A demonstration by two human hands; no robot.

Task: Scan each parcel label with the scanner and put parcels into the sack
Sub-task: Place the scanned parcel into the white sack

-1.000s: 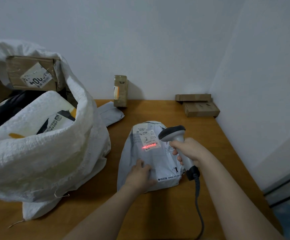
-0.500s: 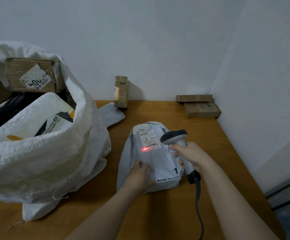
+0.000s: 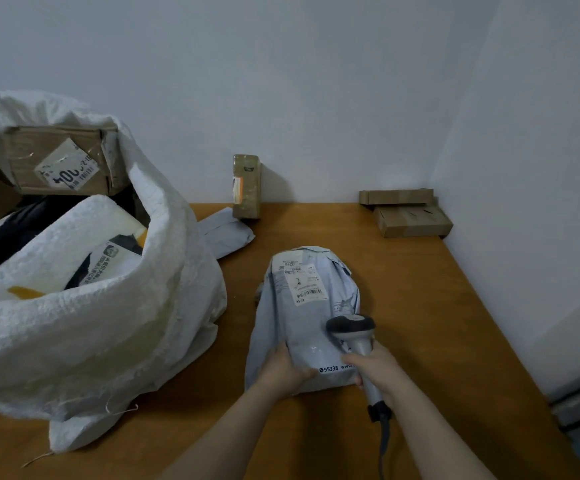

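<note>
Grey plastic mailer parcel flat on brown wooden surface, label at 12 o'clock end. Left hand fingers grip its 6 o'clock edge. Right hand fingers wrapped round grey handheld scanner. White woven sack at 9 o'clock.

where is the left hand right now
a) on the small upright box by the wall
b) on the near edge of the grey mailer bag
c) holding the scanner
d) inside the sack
b: the left hand grips the near edge of the grey mailer bag on the table, while the right hand holds the scanner.
</note>
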